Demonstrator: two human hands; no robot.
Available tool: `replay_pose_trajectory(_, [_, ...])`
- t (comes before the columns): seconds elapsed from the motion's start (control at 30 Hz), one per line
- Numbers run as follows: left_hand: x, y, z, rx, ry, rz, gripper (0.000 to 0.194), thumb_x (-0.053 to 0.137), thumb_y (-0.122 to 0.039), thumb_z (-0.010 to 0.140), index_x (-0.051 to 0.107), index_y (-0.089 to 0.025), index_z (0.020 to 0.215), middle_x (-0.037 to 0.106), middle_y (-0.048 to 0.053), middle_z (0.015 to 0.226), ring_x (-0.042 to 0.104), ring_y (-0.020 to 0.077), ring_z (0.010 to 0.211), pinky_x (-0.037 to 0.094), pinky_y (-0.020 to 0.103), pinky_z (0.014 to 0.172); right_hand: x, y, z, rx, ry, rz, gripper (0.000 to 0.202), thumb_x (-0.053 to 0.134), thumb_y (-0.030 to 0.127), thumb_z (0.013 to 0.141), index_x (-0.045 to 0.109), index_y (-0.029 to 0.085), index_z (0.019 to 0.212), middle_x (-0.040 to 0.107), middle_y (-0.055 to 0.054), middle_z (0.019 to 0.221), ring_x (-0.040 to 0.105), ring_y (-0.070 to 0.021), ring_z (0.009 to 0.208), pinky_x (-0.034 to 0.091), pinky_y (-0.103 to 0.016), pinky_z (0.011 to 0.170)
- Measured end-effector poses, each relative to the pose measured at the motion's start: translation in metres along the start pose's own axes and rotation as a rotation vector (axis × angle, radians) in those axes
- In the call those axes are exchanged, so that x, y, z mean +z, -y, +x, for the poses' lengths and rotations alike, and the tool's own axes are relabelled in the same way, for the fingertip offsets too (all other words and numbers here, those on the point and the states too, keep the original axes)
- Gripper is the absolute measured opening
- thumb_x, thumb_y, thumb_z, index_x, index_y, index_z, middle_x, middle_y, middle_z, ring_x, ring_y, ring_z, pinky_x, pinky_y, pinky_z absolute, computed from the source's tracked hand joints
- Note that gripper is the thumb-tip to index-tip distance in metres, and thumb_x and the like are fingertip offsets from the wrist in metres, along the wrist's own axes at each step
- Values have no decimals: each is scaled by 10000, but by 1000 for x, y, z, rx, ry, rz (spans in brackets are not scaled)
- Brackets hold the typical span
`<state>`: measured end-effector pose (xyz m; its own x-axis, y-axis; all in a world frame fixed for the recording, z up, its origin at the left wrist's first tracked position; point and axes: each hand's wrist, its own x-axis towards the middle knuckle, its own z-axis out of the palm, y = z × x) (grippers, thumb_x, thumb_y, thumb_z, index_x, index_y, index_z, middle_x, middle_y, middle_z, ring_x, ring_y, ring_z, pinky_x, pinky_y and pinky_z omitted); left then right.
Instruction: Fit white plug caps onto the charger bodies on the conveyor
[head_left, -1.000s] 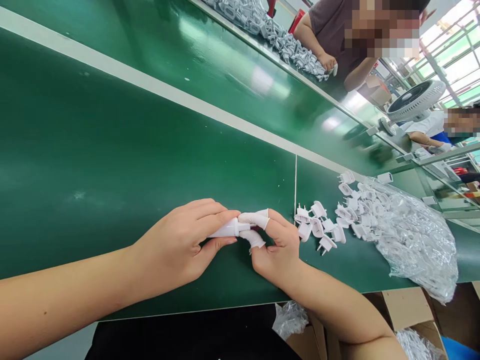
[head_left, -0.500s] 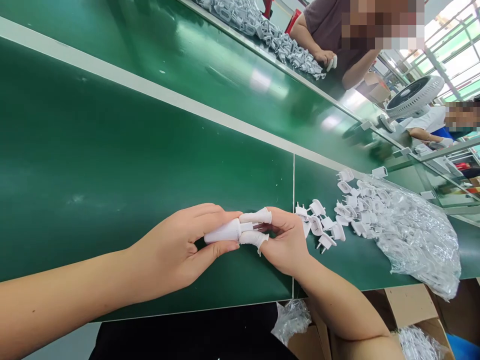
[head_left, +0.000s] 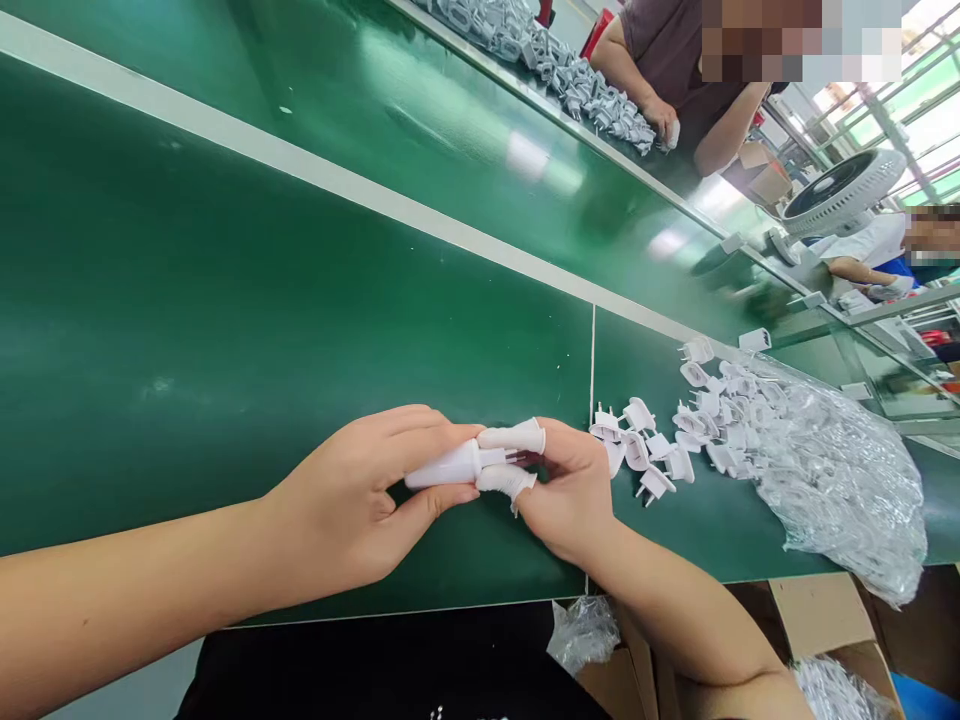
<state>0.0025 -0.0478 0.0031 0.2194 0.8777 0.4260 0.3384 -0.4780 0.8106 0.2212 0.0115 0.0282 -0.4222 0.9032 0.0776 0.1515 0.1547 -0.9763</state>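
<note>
Holding white adapter (head_left: pixel 448 466), left hand (head_left: pixel 356 490) and right hand (head_left: pixel 574 490) pinching, plugs (head_left: pixel 637 450) nearby.

White adapter (head_left: pixel 448 467) more exposed, its prongs (head_left: pixel 516 456) clearer to view, right hand (head_left: pixel 568 482) slightly nearer the loose plugs (head_left: pixel 636 450)

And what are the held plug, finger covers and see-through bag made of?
The held plug looks like hard white plastic, from its smooth, soft sheen. The finger covers seem thin rubber, perhaps latex: matte, snug and wrinkled. The see-through bag looks like shiny plastic film, from its creases and highlights.
</note>
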Motion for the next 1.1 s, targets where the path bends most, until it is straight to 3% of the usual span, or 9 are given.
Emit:
replay_pose_trajectory(0.13, [-4,-1,3,-210,88,-92,324,618,-352,1155,725,-282,1453,737,-10,980,652,178,807,504,282,733,-2,1,8,195,35,193,209,1027,294,699,929,332,880,818,15,777,713,-149,644,627,-263,578])
replay_pose_trajectory(0.3, [-6,-1,1,-356,217,-143,352,531,-462,1192,666,-320,1485,734,1,1130,658,190,879,496,286,773,-2,2,2,59,-53,-8,225,1023,315,729,940,329,937,803,3,762,702,-149,660,628,-271,607])
replay_pose_trajectory(0.53, [-1,7,-8,-302,195,-94,428,505,-449,1217,606,-328,1615,637,18,1049,570,189,798,480,284,737,-4,-10,-4,-34,-31,-93,230,907,213,799,930,299,1011,810,0,763,713,-150,654,617,-272,603])
replay_pose_trajectory(0.7, [5,13,-13,-100,155,-109,515,523,-301,1211,484,-412,1713,574,-2,994,515,166,739,475,251,667,-1,-9,-7,-154,-58,-133,292,833,121,809,916,285,1036,805,9,759,683,-132,620,597,-263,588])
replay_pose_trajectory(0.77, [8,10,-15,-95,94,-128,543,539,-264,1202,474,-432,1715,575,-2,1006,518,168,779,488,249,705,2,-7,-8,-189,-74,-112,305,829,103,819,913,289,1045,804,14,757,685,-127,620,601,-256,594])
replay_pose_trajectory(0.93, [8,3,-8,-301,9,-306,402,613,-440,1187,647,-439,1587,651,8,1046,579,160,809,529,259,766,6,-6,-7,-16,-45,24,216,939,257,864,889,278,1074,852,-12,890,779,-158,722,694,-286,686])
replay_pose_trajectory(1.0, [3,4,0,-431,30,-455,405,702,-548,1128,732,-377,1494,712,23,1021,646,176,823,561,272,771,5,-8,-5,52,-21,51,393,972,366,861,842,283,1222,871,-38,1065,824,-189,851,738,-338,798])
replay_pose_trajectory(1.1, [-5,4,13,-615,33,-678,431,891,-592,979,808,-313,1298,789,47,1124,723,208,965,608,270,846,4,-9,-2,-38,-26,6,677,1021,421,809,722,301,1405,828,-65,1278,828,-210,1049,737,-384,961])
